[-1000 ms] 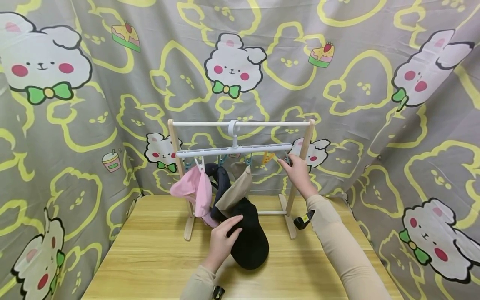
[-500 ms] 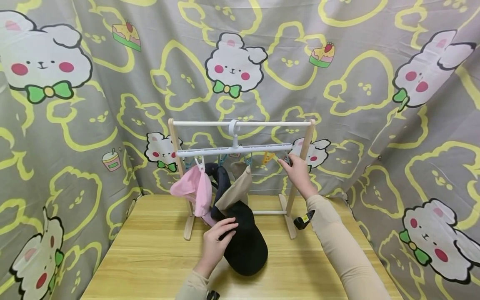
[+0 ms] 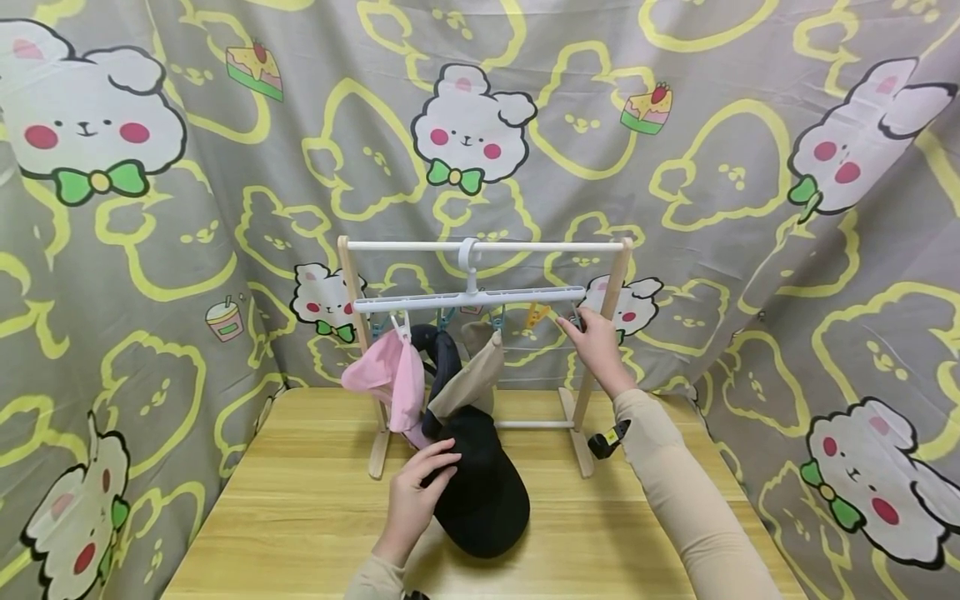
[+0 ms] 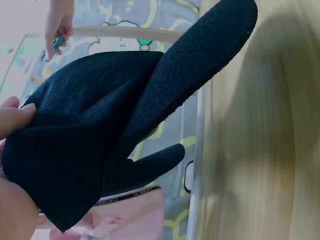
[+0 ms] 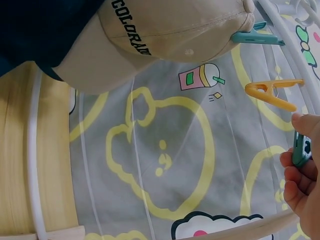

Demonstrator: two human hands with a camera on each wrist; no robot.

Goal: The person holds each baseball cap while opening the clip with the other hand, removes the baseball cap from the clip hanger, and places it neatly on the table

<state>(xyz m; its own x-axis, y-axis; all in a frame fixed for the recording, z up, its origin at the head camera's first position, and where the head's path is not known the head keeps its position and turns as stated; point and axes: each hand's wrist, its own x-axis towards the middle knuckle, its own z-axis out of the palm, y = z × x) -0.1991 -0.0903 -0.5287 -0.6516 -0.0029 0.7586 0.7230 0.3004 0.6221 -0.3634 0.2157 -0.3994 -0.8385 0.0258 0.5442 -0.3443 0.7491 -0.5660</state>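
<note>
My left hand (image 3: 417, 492) grips a black cap (image 3: 483, 496) by its crown, the brim angled down toward the right over the table. In the left wrist view the thumb presses the cloth of the black cap (image 4: 95, 100). At the right end of the white hanger (image 3: 420, 302), my right hand (image 3: 597, 343) holds a teal clip (image 5: 301, 150) between thumb and fingers. Beside it an orange clip (image 5: 270, 95) hangs with nothing in it. A beige cap (image 5: 165, 30) with lettering hangs from another teal clip (image 5: 257, 37).
A pink cap (image 3: 390, 375) and a dark navy cap (image 3: 444, 367) hang at the hanger's left. The hanger hooks on the white rod (image 3: 555, 247) of a wooden stand (image 3: 617, 283), which stands on the wooden table (image 3: 300, 517). A patterned curtain (image 3: 562, 192) surrounds it.
My left hand has moved left and slightly toward me, with the black cap in it. My right hand stays at the clip.
</note>
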